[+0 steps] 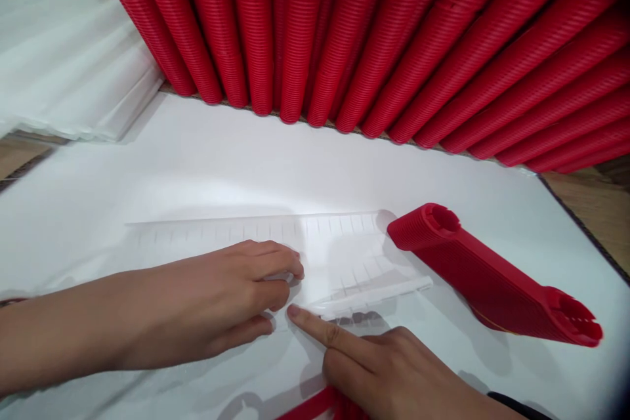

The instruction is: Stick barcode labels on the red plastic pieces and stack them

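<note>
A thin translucent white sheet (pixel 275 230) with rows of short slit marks lies flat on the white table. My left hand (pixel 231 302) rests palm down on it, fingers apart and slightly bent. From the lower right comes my right hand (pixel 378 361), its index finger stretched out to the sheet's near edge, beside the left fingertips; its other fingers are curled in over a red piece (pixel 312 405) at the bottom edge. Whether they grip that piece is hard to see. A narrow white folded strip (pixel 384 294) runs right from the index fingertip.
One ribbed red plastic part (pixel 492 275) with round ends stands at the right. Many ribbed red columns (pixel 300 33) line the back. At the left back is a stack of white sheets (pixel 73 65). The table's right edge (pixel 585 230) shows.
</note>
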Demonstrator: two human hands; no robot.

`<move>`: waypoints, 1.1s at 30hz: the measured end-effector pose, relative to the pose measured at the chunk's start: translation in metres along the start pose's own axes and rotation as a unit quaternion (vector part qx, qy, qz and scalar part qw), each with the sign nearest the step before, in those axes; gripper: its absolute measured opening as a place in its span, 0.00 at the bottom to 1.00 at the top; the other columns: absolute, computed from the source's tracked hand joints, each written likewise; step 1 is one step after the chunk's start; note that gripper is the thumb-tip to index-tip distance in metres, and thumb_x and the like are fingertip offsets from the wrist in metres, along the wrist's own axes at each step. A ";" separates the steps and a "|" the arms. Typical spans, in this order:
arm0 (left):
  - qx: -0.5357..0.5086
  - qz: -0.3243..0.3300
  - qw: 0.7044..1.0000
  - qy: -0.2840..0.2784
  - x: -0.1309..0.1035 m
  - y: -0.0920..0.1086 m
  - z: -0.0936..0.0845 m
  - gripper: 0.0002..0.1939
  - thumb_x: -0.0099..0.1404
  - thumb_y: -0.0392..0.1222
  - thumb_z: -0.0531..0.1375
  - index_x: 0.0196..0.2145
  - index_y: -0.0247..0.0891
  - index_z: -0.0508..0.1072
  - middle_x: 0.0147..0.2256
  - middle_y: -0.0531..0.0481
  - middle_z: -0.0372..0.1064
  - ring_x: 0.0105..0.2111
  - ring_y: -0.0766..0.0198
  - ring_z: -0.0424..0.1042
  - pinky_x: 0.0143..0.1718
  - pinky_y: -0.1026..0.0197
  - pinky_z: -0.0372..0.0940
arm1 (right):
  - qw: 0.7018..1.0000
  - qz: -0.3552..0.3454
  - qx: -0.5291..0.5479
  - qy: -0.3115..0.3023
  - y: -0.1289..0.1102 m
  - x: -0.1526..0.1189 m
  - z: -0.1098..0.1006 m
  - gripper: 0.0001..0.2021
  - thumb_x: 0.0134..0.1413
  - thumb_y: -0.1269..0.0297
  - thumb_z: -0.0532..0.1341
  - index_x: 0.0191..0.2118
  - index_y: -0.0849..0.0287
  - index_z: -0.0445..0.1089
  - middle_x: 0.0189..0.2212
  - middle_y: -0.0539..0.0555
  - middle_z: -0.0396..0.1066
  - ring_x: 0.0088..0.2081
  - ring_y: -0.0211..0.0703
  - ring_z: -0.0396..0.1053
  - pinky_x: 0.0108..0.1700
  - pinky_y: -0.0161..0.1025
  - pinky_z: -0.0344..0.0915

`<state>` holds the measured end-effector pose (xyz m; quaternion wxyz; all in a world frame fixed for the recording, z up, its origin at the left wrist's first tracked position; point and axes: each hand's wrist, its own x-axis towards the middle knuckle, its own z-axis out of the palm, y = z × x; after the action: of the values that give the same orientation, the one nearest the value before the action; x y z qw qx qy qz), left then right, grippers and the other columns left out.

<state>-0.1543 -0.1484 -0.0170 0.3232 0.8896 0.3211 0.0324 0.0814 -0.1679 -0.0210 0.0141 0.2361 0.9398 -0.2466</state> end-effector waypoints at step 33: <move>0.054 0.051 0.996 -0.043 -0.013 -0.016 -0.013 0.05 0.60 0.35 0.54 0.30 0.39 0.70 0.58 0.51 0.55 0.60 0.60 0.48 0.60 0.59 0.48 | 0.998 0.051 0.015 0.041 0.007 -0.007 0.010 0.15 0.51 0.66 0.54 0.46 0.53 0.66 0.55 0.54 0.60 0.29 0.40 0.72 0.25 0.34 0.68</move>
<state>-0.1773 -0.1398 -0.0143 0.2866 0.9214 0.2622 -0.0069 0.0899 -0.1706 -0.0320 -0.0157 0.2936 0.9226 -0.2497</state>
